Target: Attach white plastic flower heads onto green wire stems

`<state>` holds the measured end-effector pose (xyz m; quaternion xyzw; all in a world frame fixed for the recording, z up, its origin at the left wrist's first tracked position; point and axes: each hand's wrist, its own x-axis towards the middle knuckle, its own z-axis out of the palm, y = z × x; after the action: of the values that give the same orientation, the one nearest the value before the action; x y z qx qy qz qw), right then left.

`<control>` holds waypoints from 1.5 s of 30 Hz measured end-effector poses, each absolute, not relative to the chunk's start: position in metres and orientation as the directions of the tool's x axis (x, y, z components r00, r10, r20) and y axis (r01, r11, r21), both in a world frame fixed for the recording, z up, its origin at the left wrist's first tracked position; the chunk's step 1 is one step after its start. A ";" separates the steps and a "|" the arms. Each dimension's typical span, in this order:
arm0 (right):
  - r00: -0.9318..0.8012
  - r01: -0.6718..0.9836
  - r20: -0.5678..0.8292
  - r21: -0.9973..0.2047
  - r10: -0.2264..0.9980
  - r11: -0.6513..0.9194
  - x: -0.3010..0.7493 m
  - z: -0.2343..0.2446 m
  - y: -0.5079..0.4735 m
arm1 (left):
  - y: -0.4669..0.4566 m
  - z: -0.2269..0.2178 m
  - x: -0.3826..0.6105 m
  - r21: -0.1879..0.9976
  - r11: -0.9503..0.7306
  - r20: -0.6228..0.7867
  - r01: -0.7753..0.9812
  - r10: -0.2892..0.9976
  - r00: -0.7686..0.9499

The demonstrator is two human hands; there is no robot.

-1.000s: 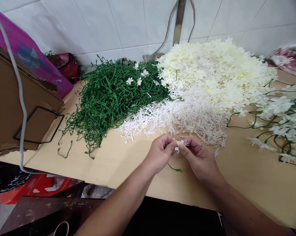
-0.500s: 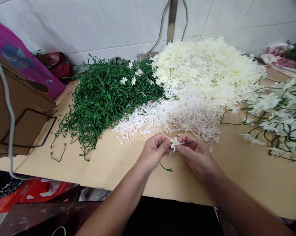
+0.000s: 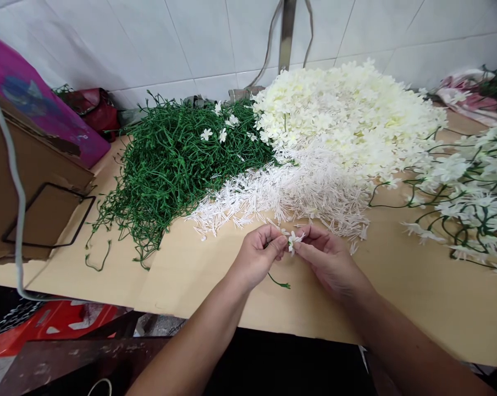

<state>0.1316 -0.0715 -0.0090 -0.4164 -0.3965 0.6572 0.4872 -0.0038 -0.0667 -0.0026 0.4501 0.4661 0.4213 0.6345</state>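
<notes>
My left hand (image 3: pixel 261 252) is closed in a pinch on a green plastic stem (image 3: pixel 280 282), whose lower end hangs out below the fingers. Between my two hands is a small white artificial flower (image 3: pixel 293 241), close to the left fingertips. My right hand (image 3: pixel 326 257) pinches this flower from the other side, thumb and forefinger on it. Just beyond the hands lies a heap of thin white stamen pieces (image 3: pixel 290 187). Behind that rises a large pile of cream-white flower heads (image 3: pixel 347 115). A tangled heap of green stems (image 3: pixel 182 159) lies to the left.
Finished-looking flowers on stems (image 3: pixel 475 192) spread along the right side. At the left stand a cardboard box (image 3: pixel 34 192), a black wire frame (image 3: pixel 73 242) and a grey cable (image 3: pixel 15 165). A red bag (image 3: pixel 94 110) rests by the tiled wall. Brown board covers the table (image 3: pixel 199 280).
The white flower has turned slightly and sits nearer the left fingertips, with less of the white strands showing beside it. Both hands stay in nearly the same place.
</notes>
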 end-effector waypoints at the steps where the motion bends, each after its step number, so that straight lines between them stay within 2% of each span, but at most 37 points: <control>1: -0.184 -0.312 -0.161 -0.926 0.970 -0.213 0.132 -0.009 -0.071 | -0.066 -0.003 -0.004 0.963 0.243 -0.215 -0.116 0.954 0.209; 9: -0.216 -0.308 -0.168 -0.923 0.962 -0.231 0.133 -0.010 -0.072 | -0.067 0.000 -0.004 0.964 0.244 -0.216 -0.110 0.952 0.217; 16: -0.178 -0.308 -0.153 -0.929 0.972 -0.203 0.133 -0.006 -0.073 | -0.070 -0.004 -0.005 0.976 0.217 -0.205 -0.017 0.945 0.255; 23: -0.221 -0.293 -0.150 -0.932 0.964 -0.212 0.137 -0.006 -0.072 | -0.070 0.001 -0.005 0.975 0.215 -0.191 -0.047 0.931 0.311; 36: -0.386 -0.067 -0.128 -0.984 0.913 -0.166 0.152 -0.011 -0.068 | -0.068 -0.003 -0.002 0.949 0.265 -0.202 -0.172 0.928 0.314; 45: -0.371 -0.052 -0.124 -0.987 0.920 -0.153 0.155 -0.011 -0.065 | -0.064 -0.007 -0.005 0.958 0.256 -0.181 -0.127 0.889 0.421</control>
<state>0.1551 -0.0645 -0.0106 -0.4116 -0.5273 0.6382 0.3811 -0.0048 -0.0645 -0.0070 0.4860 0.3916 0.3687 0.6889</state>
